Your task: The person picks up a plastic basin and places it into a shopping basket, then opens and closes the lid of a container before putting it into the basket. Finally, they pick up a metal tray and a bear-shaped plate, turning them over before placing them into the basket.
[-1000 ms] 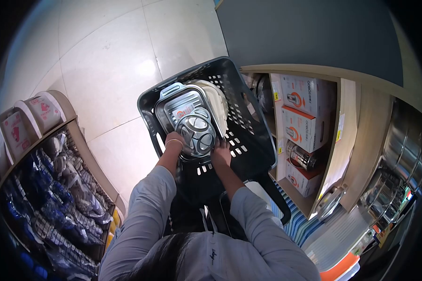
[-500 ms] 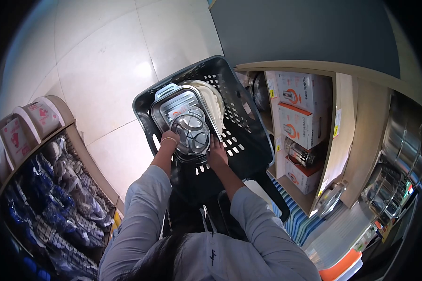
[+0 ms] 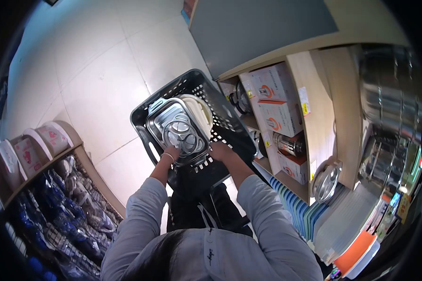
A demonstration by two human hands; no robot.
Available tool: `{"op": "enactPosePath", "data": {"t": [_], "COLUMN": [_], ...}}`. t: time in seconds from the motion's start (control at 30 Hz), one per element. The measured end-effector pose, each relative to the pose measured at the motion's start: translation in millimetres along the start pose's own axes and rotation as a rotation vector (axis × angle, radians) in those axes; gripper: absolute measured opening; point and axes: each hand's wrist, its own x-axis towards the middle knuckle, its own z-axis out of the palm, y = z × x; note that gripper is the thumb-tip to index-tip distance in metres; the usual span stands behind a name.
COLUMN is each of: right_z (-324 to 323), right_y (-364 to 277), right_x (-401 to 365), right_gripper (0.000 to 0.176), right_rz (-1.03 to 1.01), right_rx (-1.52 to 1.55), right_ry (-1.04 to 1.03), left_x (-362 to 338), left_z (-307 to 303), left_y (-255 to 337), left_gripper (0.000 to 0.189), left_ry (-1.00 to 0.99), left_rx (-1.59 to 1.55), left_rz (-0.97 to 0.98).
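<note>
A round shiny metal plate with several rounded hollows [image 3: 186, 136] lies on a rectangular metal tray [image 3: 160, 114], inside a dark plastic shopping basket [image 3: 135, 112]. My left hand [image 3: 171, 152] is closed at the plate's lower left edge, its fingertips partly hidden. On the other side, my right hand [image 3: 221, 151] has its fingers bent against the tray's lower right edge. Cream-coloured plates or lids [image 3: 202, 110] stand beside the tray, partly covered by it.
To the right, a wooden shelf [image 3: 309, 112] holds boxed goods [image 3: 277, 117] and a steel pot [image 3: 290, 144]. Striped trays [image 3: 286, 199] and clear containers [image 3: 344, 220] stand below. On the left, a rack [image 3: 75, 201] carries wrapped goods. Pale floor tiles [image 3: 98, 84] lie ahead.
The view has shifted, so the basket sits slightly lower and to the left. Both hands remain at the metalware; my right hand's fingers look more bent than before.
</note>
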Motion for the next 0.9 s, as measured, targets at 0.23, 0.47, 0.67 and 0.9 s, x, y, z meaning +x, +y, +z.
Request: {"op": "enactPosePath", "data": {"t": [0.23, 0.47, 0.67, 0.9], "right_z": [-132.5, -145.3, -65.3, 2.3], "right_y": [-1.2, 57.2, 200.3, 278.1], "right_x": [-100.7, -317.9, -443.9, -458.9], "right_gripper": [0.032, 0.019, 0.020, 0.031], "right_rz": [0.016, -0.293, 0.291, 0.492], "right_rx": [-0.050, 0.434, 0.701, 0.764], "right_ry": [0.076, 0.814, 1.225, 1.338], "left_x": [-39.1, -173.4, -254.8, -225.6], "left_z": [22.0, 26.5, 109.8, 221.0], "left_y": [112.5, 322.3, 431.5, 483.6], "left_gripper": [0.039, 0.019, 0.024, 0.041], "left_ry": [0.151, 0.077, 0.134, 0.312], "left_rx": [-0.235, -0.470, -0.055, 0.265], "left_rz": [0.299, 0.779, 0.955, 0.968]}}
